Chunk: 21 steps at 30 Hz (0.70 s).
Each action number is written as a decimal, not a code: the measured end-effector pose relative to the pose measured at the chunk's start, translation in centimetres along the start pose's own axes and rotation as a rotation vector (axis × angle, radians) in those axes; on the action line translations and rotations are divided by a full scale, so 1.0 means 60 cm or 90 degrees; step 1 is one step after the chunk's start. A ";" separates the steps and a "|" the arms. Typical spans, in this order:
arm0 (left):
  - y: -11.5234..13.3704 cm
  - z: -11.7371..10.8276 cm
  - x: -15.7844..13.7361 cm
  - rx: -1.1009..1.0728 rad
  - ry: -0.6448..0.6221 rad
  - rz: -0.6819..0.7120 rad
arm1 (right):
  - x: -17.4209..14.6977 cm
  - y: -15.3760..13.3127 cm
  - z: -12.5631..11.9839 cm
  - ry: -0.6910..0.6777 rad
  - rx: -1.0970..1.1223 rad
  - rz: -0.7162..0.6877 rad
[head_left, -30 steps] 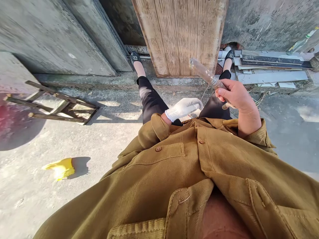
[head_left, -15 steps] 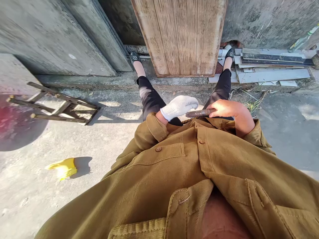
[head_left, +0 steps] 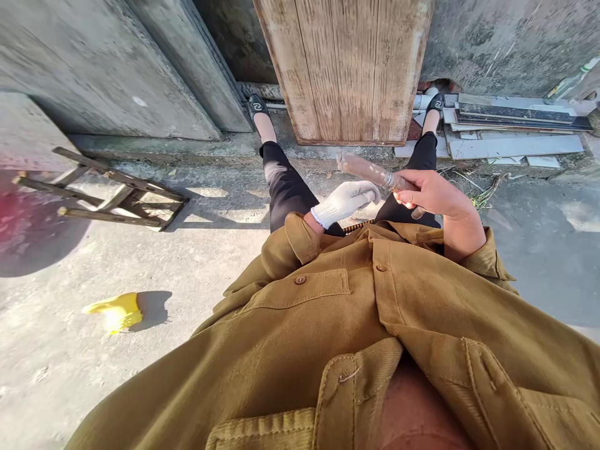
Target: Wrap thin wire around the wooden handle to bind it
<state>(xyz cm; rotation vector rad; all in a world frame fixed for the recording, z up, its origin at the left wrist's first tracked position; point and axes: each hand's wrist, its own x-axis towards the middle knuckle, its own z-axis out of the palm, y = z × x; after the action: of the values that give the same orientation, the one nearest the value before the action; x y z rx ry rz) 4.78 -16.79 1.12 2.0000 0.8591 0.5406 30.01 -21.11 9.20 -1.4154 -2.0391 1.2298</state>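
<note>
My right hand (head_left: 435, 190), bare, is closed around one end of a brown stick-like tool (head_left: 360, 167). Shiny wire is wound around the tool just beyond my fingers, and its free end points up and to the left. I cannot make out exactly what kind of tool it is. In a white knitted glove, my left hand (head_left: 347, 201) is below the tool and apart from it. Its fingers are curled in and pressed together; whether anything is inside them is hidden. Both hands are in front of my waist.
A grooved wooden board (head_left: 347, 75) leans between my feet. Concrete slabs (head_left: 94, 75) stand at the left, near a wooden stool-like frame (head_left: 117, 187) on its side. A yellow object (head_left: 117, 311) lies on the ground. At the right are stacked strips (head_left: 515, 142) and a bottle (head_left: 569, 82).
My right hand has risen slightly, and the tool has swung from level, near the glove, to slanting up and left. My gloved left hand has shifted slightly right.
</note>
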 end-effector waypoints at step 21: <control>0.014 -0.044 -0.013 0.305 0.072 0.023 | 0.018 0.025 0.010 -0.241 -0.167 -0.016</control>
<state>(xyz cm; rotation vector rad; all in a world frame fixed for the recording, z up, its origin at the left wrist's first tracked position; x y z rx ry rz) 2.87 -16.23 3.19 2.4375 1.1021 0.5044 29.98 -20.25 7.49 -1.3399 -2.5448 1.3409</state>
